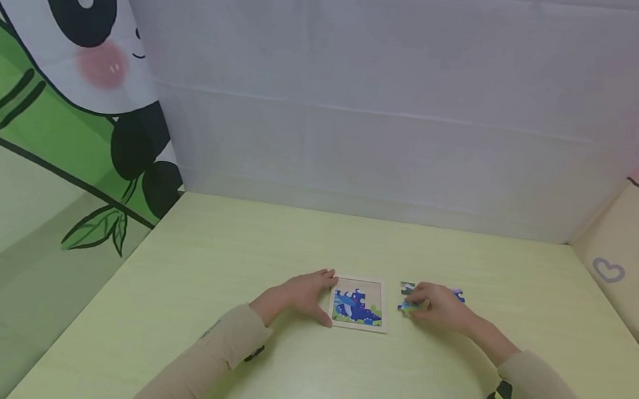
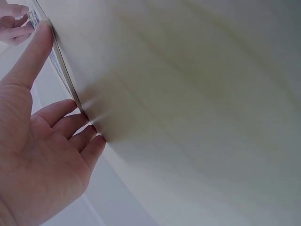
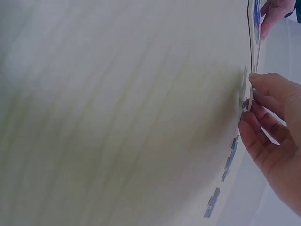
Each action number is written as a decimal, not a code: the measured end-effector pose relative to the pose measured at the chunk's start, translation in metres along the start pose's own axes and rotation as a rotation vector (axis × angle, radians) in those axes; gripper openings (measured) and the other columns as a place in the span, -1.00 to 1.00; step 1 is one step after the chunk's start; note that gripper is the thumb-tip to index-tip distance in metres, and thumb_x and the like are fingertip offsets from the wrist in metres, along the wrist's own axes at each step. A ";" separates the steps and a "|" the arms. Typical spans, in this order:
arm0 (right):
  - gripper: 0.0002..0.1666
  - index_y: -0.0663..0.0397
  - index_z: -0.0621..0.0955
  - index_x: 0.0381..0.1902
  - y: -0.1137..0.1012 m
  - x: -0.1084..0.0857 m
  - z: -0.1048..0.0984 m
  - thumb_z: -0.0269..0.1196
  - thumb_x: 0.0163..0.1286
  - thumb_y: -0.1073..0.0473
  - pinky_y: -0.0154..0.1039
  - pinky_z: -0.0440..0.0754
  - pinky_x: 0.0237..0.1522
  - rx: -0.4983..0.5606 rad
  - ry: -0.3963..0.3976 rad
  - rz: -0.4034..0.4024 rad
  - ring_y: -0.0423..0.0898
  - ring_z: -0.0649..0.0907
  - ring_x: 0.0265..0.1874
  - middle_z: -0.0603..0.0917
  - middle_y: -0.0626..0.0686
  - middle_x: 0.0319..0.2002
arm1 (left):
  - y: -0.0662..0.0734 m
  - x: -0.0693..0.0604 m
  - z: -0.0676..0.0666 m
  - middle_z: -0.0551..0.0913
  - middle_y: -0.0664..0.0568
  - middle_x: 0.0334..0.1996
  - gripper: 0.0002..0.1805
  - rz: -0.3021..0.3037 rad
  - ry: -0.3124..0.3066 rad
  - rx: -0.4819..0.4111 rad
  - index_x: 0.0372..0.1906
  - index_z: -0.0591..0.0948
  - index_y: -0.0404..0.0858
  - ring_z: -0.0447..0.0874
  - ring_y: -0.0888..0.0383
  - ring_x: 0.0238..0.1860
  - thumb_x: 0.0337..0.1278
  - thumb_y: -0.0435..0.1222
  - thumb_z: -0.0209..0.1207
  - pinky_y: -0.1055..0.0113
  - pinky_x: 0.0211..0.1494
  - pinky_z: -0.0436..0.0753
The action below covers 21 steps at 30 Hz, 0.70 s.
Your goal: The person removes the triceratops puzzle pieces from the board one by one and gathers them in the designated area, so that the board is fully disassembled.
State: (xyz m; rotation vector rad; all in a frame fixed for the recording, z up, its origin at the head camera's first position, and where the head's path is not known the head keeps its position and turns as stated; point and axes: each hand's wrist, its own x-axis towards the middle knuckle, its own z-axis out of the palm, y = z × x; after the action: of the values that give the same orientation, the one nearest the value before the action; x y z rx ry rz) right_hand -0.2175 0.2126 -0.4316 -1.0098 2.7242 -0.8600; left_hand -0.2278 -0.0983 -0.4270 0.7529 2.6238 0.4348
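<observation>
A square wooden puzzle tray (image 1: pixel 356 327) lies on the table, partly filled with a blue and purple dinosaur picture; its upper right part shows bare wood. My left hand (image 1: pixel 307 295) holds the tray by its left side, thumb at the near corner and fingertips at the far corner. In the left wrist view, the left thumb (image 2: pixel 40 49) lies along the tray's edge. To the tray's right, my right hand (image 1: pixel 440 305) pinches a green and blue puzzle piece (image 1: pixel 408 307) between thumb and fingers. The fingers partly hide this piece.
Beyond the right hand lie loose puzzle pieces, including a dark green one (image 1: pixel 407 287) and a purple-blue one (image 1: pixel 459 295). Two more loose pieces show along the table in the right wrist view, one a flat blue piece (image 3: pixel 212 202). A white cloth (image 1: pixel 382 135) hangs behind the table.
</observation>
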 end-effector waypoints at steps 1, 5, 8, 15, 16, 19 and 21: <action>-0.71 0.30 0.66 -0.22 0.001 0.000 0.001 0.33 0.04 0.32 -0.42 0.59 -0.39 -0.003 -0.006 0.016 -0.14 0.59 -0.35 0.61 -0.01 -0.31 | 0.000 0.000 0.000 0.04 -0.06 0.39 0.03 0.000 0.001 0.001 0.35 0.19 -0.24 -0.08 0.01 0.40 -0.30 0.03 0.39 0.11 0.39 0.06; -0.71 0.30 0.66 -0.22 0.004 -0.002 0.004 0.34 0.04 0.31 -0.43 0.59 -0.39 -0.019 0.003 0.012 -0.17 0.58 -0.36 0.61 -0.01 -0.31 | -0.001 0.001 0.001 0.03 -0.04 0.40 0.03 -0.008 -0.002 0.000 0.36 0.18 -0.22 -0.08 0.03 0.40 -0.29 0.03 0.39 0.12 0.39 0.06; -0.71 0.29 0.67 -0.23 0.005 -0.002 0.005 0.35 0.03 0.30 -0.43 0.59 -0.39 -0.027 0.009 0.003 -0.19 0.58 -0.37 0.60 -0.02 -0.31 | -0.001 0.001 0.001 0.02 -0.03 0.40 0.03 -0.012 -0.005 -0.003 0.36 0.18 -0.20 -0.09 0.04 0.40 -0.29 0.03 0.39 0.13 0.39 0.06; -0.71 0.27 0.67 -0.23 0.007 -0.002 0.006 0.35 0.03 0.29 -0.42 0.59 -0.38 -0.024 0.006 0.007 -0.18 0.57 -0.36 0.60 -0.01 -0.29 | 0.001 -0.002 -0.001 0.03 -0.05 0.40 0.02 -0.008 -0.002 -0.012 0.35 0.19 -0.23 -0.09 0.02 0.40 -0.28 0.01 0.39 0.12 0.39 0.06; -0.71 0.27 0.67 -0.23 0.008 -0.002 0.006 0.35 0.02 0.29 -0.42 0.58 -0.39 -0.019 0.004 0.011 -0.19 0.57 -0.36 0.60 -0.01 -0.29 | 0.002 -0.002 -0.002 0.03 -0.05 0.40 0.02 -0.007 -0.002 -0.015 0.35 0.18 -0.23 -0.09 0.02 0.40 -0.28 0.00 0.39 0.12 0.39 0.05; -0.70 0.27 0.67 -0.22 0.008 -0.002 0.006 0.35 0.02 0.29 -0.42 0.57 -0.40 -0.002 0.002 0.022 -0.21 0.56 -0.36 0.60 0.00 -0.27 | 0.002 -0.003 -0.001 0.03 -0.06 0.39 0.02 -0.005 0.002 -0.021 0.35 0.19 -0.24 -0.08 0.02 0.40 -0.29 0.00 0.40 0.11 0.39 0.05; -0.70 0.27 0.66 -0.22 0.009 -0.002 0.006 0.35 0.02 0.29 -0.42 0.57 -0.40 0.005 0.003 0.023 -0.21 0.56 -0.36 0.60 0.01 -0.26 | 0.002 -0.003 -0.001 0.04 -0.06 0.39 0.02 -0.006 0.005 -0.023 0.34 0.20 -0.24 -0.08 0.02 0.40 -0.30 0.00 0.40 0.10 0.39 0.05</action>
State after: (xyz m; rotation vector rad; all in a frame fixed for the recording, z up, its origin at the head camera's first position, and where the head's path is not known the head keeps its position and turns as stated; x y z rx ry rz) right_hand -0.2189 0.2168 -0.4415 -0.9746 2.7295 -0.8649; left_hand -0.2256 -0.0985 -0.4246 0.7378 2.6204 0.4652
